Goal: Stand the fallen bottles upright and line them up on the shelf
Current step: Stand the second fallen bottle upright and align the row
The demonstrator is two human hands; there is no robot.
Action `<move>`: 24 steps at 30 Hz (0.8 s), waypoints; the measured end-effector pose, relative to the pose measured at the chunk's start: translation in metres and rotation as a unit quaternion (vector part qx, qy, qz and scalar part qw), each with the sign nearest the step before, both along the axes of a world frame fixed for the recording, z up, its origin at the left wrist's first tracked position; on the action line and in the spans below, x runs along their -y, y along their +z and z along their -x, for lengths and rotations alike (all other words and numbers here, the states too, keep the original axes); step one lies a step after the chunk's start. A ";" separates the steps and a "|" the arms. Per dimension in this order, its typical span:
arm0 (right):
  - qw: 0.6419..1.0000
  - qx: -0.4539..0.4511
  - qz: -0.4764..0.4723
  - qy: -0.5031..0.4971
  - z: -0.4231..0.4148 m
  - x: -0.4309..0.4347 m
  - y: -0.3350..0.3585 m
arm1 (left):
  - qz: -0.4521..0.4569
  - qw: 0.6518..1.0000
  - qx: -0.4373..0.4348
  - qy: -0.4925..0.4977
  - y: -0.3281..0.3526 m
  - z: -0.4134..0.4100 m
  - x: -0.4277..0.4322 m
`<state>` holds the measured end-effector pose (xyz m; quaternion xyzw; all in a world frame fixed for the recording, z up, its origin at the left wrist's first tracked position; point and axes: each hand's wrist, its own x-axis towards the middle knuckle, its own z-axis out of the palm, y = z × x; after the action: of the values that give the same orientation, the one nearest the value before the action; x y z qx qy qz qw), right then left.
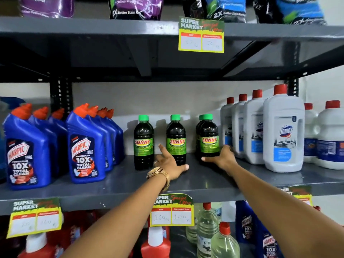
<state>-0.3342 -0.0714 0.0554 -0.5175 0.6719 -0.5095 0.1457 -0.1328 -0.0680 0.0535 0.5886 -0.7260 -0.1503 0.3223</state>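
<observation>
Several dark Sunny bottles with green caps stand upright on the grey middle shelf (121, 183). The left bottle (143, 142) stands alone, untouched. My left hand (169, 162) wraps the base of the middle bottle (176, 138), index finger on its left side and thumb at its right front. My right hand (221, 157) holds the base of the right bottle (209, 136), thumb across the front and fingers on the right side. Another Sunny bottle (199, 125) stands close behind the right one, mostly hidden. No bottle on this shelf lies on its side.
Blue Harpic bottles (85, 146) stand in rows to the left, and white Domex jugs (283, 131) crowd the right. A shelf with detergent bags (135, 8) hangs close overhead. Price tags (171, 211) clip to the shelf's front edge. More bottles (223, 239) fill the shelf below.
</observation>
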 end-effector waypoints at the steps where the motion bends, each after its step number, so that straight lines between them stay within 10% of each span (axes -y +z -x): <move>1: 1.000 -0.017 -0.004 0.010 0.000 0.001 0.001 | 0.001 0.999 -0.037 0.000 0.000 0.005 0.006; 24: 0.992 -0.122 -0.016 -0.005 0.000 0.004 -0.005 | 0.044 0.998 -0.039 -0.008 -0.005 0.013 0.032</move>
<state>-0.3339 -0.0749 0.0504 -0.5698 0.6954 -0.4325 0.0685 -0.1457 -0.0996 0.0481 0.5618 -0.7236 -0.1433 0.3745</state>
